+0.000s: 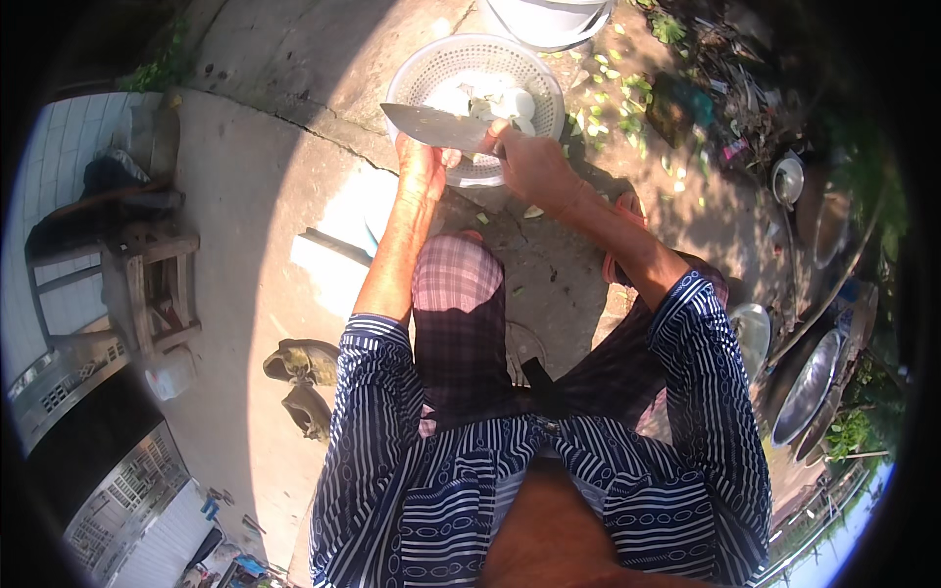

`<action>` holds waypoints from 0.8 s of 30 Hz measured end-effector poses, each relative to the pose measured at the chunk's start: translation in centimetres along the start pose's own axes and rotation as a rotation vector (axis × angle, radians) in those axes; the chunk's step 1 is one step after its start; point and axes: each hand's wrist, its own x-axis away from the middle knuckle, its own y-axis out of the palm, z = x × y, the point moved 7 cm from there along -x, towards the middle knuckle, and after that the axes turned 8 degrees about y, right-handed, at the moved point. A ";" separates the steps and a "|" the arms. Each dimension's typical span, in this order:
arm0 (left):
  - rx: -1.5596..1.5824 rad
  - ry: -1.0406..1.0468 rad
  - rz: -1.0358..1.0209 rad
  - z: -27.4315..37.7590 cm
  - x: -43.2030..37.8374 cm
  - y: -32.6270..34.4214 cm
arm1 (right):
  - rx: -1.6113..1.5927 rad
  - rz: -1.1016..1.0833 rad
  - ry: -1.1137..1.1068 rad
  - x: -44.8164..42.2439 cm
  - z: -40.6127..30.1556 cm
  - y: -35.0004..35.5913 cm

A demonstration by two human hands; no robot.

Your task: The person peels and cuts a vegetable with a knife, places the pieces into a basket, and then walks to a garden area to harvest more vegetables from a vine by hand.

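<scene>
My right hand grips the handle of a broad knife. The knife blade points left and lies across the near half of a round white plastic colander. My left hand is at the colander's near left side, under the blade. Its fingers are partly covered by the knife, and whether they hold anything is hidden. Inside the colander are several pale, rounded pieces, probably peeled vegetables, washed out by bright sun. Both forearms reach out over my knees.
A white bucket stands behind the colander. Green peelings or leaves litter the ground to its right. Worn boots and a wooden stool stand at left. Metal basins and a ladle lie at right.
</scene>
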 end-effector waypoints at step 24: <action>-0.108 -0.118 -0.119 0.4 -1.0 -0.9 | -0.042 -0.047 0.231 -1.0 4.8 2.4</action>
